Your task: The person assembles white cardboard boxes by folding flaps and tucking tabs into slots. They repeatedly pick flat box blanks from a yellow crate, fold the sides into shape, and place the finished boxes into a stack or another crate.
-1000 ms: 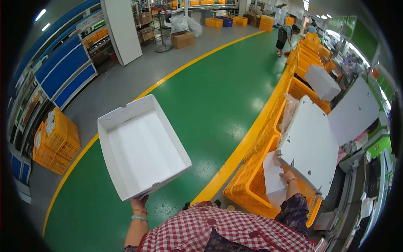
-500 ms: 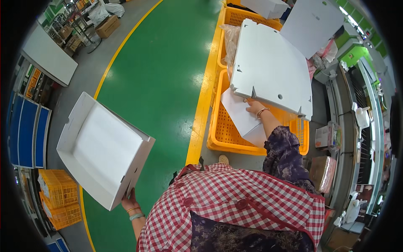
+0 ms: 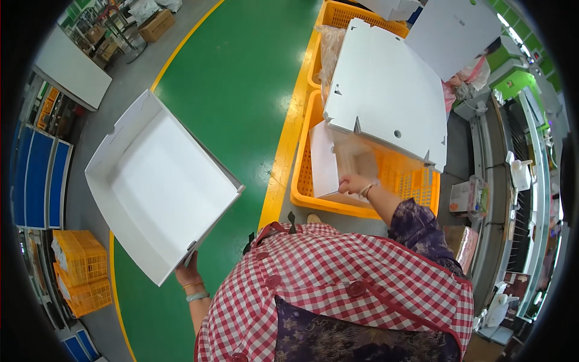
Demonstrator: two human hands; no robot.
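My left hand (image 3: 189,273) grips the near lower corner of a large, shallow white cardboard box (image 3: 163,175), its open side tilted toward me. The fingers are partly hidden behind the box. On the right, my right hand (image 3: 357,184) reaches into a yellow plastic crate (image 3: 304,196), fingers closed on the near edge of a white folded cardboard piece (image 3: 324,160). A brownish inner face of that piece is smeared by motion. Just beyond the hand, a stack of flat white cardboard sheets (image 3: 386,87) with notches and round holes lies over the crate and hides its far part.
Behind the stack stands another yellow crate (image 3: 338,13) with clear plastic (image 3: 330,45) over its side. A large white panel (image 3: 453,36) leans at the back right. A conveyor-like bench (image 3: 497,181) runs along the right. Yellow crates (image 3: 84,256) are stacked at the left.
My right hand has moved nearer to me from the stack's edge, and the folded cardboard piece has turned upright. The white box on the left has swung up slightly and right.
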